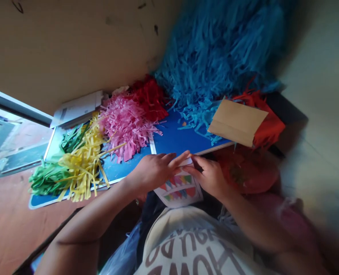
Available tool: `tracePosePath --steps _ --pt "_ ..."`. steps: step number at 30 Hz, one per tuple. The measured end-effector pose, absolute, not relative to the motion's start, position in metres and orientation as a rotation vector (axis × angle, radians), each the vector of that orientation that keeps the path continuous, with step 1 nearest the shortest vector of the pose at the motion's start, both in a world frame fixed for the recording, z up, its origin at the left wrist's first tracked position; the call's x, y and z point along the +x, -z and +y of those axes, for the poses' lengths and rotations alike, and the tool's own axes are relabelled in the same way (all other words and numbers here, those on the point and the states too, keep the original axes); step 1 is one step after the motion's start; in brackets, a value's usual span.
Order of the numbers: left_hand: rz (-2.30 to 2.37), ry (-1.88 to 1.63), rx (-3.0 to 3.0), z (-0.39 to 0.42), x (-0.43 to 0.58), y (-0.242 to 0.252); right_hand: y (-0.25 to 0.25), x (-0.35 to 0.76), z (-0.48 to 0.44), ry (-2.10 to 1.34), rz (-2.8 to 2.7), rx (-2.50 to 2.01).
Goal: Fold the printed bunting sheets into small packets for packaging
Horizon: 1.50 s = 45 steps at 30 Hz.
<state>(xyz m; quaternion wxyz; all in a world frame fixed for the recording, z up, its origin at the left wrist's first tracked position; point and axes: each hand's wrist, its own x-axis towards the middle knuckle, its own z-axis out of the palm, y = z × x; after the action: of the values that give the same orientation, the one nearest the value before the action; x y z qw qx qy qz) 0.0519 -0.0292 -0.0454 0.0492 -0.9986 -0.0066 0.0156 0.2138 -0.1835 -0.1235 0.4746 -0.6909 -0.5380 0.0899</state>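
Note:
Close to my body, at the table's front edge, I hold a white sheet of paper printed with colourful pennant shapes (183, 189). My left hand (160, 168) comes over it from the left, its fingers closed at the sheet's top edge. From the right, my right hand (208, 172) pinches the same top edge between thumb and fingers. The two sets of fingertips nearly meet there, where a narrow strip of the paper looks folded over. The lower part of the sheet hangs down against my shirt.
On the blue table (175, 133) lie green paper fringe (49, 177), yellow fringe (83, 164), pink fringe (126, 122) and red fringe (149, 95). A large blue fringe mass (215, 57) rises at the back. A brown cardboard piece (238, 120) rests over orange-red fringe (272, 126). Stacked papers (78, 109) lie back left.

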Motion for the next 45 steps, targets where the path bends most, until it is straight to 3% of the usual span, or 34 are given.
tracePosePath --steps 16,24,45 --pt "-0.116 0.237 -3.262 -0.03 0.059 0.044 0.122 0.208 -0.183 -0.177 -1.398 -1.681" --pt "0.089 0.318 -3.402 -0.021 0.059 0.037 0.119 0.209 -0.185 -0.269 -1.407 -1.647" --pt "0.107 0.491 -3.253 -0.048 0.045 0.039 0.111 0.204 -0.189 -0.278 -1.372 -1.567"
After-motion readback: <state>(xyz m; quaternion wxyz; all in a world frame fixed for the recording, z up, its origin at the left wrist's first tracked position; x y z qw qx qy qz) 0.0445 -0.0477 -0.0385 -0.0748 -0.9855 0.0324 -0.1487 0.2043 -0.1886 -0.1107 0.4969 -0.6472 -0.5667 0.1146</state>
